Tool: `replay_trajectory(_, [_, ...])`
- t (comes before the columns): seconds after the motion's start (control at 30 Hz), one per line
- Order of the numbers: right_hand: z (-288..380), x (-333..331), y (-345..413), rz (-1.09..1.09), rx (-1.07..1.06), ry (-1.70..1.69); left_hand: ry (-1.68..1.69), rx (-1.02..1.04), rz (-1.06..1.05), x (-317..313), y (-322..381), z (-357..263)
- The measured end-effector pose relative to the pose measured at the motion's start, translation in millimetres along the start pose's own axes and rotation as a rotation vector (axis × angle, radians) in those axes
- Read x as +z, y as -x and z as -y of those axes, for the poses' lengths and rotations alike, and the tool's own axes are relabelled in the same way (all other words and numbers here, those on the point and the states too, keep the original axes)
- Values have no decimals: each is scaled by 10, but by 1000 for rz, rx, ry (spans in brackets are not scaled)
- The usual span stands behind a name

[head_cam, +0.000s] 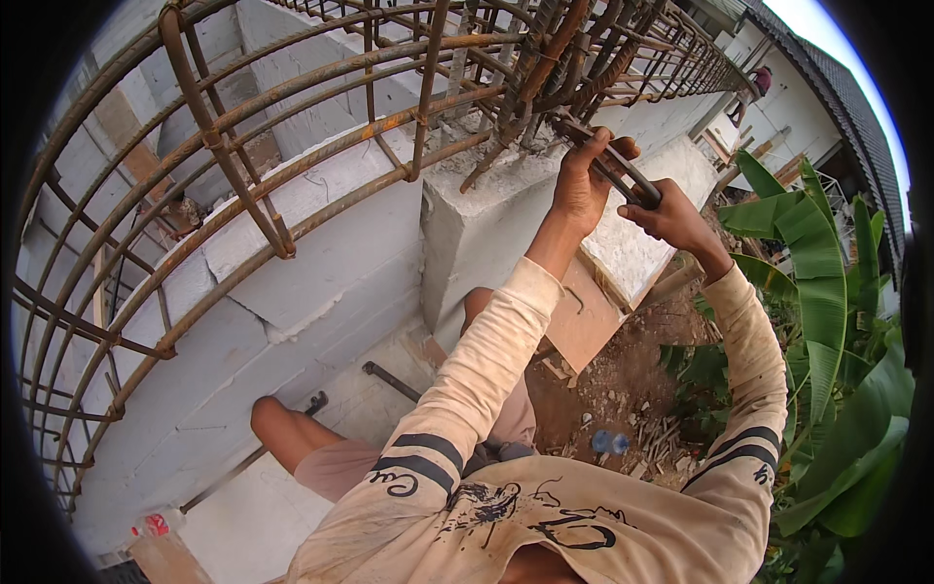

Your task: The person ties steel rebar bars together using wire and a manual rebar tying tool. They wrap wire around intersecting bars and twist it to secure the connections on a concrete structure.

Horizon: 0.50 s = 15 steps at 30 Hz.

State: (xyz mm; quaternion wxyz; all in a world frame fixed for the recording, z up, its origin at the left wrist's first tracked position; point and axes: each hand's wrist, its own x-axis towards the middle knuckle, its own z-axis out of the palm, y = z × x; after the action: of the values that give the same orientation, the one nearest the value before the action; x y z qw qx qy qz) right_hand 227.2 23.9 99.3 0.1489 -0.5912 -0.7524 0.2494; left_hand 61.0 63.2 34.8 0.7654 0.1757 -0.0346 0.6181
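Note:
Both hands are on a dark two-handled steel tool [616, 173], which looks like a pair of pincers. My left hand [582, 179] is around it near the middle, with the thumb along one bar. The right hand [668, 215] grips the handle ends, lower and to the right. The tool's far end reaches into a cluster of rusty rebar [543, 80] above a concrete column [467, 212]. Its jaws are too small and crowded by the bars to make out. A rebar beam cage [306, 219] with stirrups runs left from that cluster.
A light block wall [321, 292] stands beneath the cage. Pale boards [255, 511] lie below, near a plastic bottle [157, 523]. Banana leaves [824, 292] crowd the right. Debris covers the ground [584, 394]. One person [182, 215] is beyond the wall, another [759, 82] far back.

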Motion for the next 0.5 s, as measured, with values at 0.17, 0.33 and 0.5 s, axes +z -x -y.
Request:
replay_trajectory(0.17, [75, -251, -174, 632, 162, -565, 83, 53, 175, 29, -159, 16])
replay_trajectory(0.33, [198, -89, 198, -177, -138, 195, 91, 99, -79, 290, -184, 105])
replay_trajectory(0.5, [148, 432, 341, -895, -345, 739, 76, 101, -390, 493, -184, 119])
